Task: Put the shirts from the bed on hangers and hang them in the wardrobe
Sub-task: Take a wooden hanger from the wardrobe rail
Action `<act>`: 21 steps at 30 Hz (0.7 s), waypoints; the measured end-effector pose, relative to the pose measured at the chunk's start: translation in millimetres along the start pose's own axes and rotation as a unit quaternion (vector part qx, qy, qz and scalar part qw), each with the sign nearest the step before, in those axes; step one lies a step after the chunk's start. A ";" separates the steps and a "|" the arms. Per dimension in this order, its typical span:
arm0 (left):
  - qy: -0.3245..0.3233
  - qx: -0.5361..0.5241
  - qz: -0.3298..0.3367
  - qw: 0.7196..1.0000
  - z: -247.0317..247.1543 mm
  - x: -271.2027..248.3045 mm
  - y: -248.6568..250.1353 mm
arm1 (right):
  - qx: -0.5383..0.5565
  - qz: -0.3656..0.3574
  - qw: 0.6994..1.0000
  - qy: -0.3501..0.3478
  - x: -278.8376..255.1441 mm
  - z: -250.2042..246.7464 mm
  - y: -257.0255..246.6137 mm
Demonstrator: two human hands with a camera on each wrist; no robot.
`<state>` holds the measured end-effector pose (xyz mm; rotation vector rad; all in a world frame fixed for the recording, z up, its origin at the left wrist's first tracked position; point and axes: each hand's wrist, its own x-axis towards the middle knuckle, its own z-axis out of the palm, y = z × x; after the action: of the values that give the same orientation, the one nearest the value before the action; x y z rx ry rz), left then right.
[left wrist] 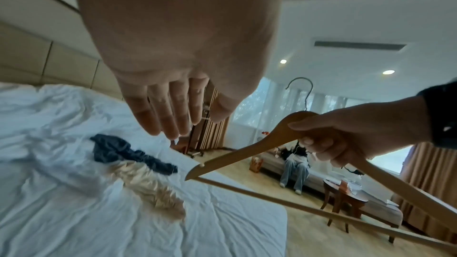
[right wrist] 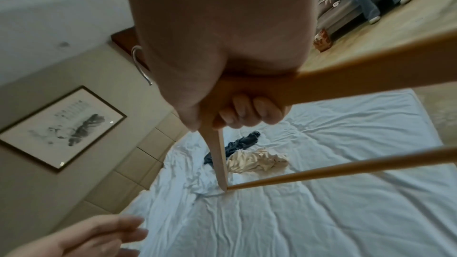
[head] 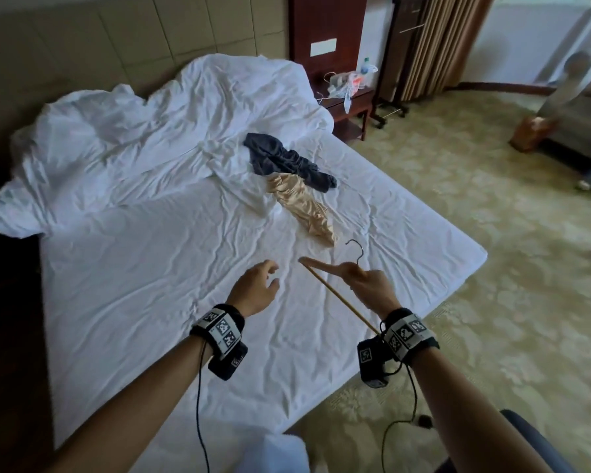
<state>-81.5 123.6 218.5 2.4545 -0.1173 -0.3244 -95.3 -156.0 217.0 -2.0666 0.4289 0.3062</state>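
Note:
A crumpled dark blue shirt [head: 284, 162] and a beige satin shirt [head: 304, 206] lie touching in the middle of the white bed [head: 151, 268]. My right hand [head: 365, 281] grips a wooden hanger [head: 325, 268] at its neck, the metal hook [head: 355, 249] pointing up, held above the bed short of the beige shirt. My left hand [head: 258, 285] hovers over the sheet beside the hanger, fingers relaxed and holding nothing. The left wrist view shows both shirts [left wrist: 138, 163], the hanger [left wrist: 247, 149] and my left fingers [left wrist: 173, 108]. In the right wrist view my fingers [right wrist: 247, 112] curl round the hanger [right wrist: 346, 77].
A rumpled white duvet [head: 133, 124] is piled toward the headboard. A wooden nightstand [head: 348, 104] with bags stands at the bed's far right corner, curtains [head: 434, 46] behind it. Carpeted floor [head: 458, 199] lies right of the bed. A person [left wrist: 296, 163] sits on a sofa across the room.

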 end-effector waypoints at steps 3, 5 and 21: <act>-0.044 0.013 -0.040 0.998 28.7 54.6 8.4 | -0.030 0.021 0.999 0.000 55.2 -27.1 8.4; -0.071 0.021 -0.062 0.995 47.8 93.3 11.8 | -0.061 0.033 0.998 -0.010 91.5 -40.3 9.0; -0.194 0.052 -0.174 0.964 188.7 392.2 37.8 | -0.239 0.104 0.961 -0.089 365.1 -128.1 51.8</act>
<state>247.7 -83.4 19.5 2.4788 0.1385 -0.9764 219.3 -355.8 101.0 -2.4368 0.4976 0.7791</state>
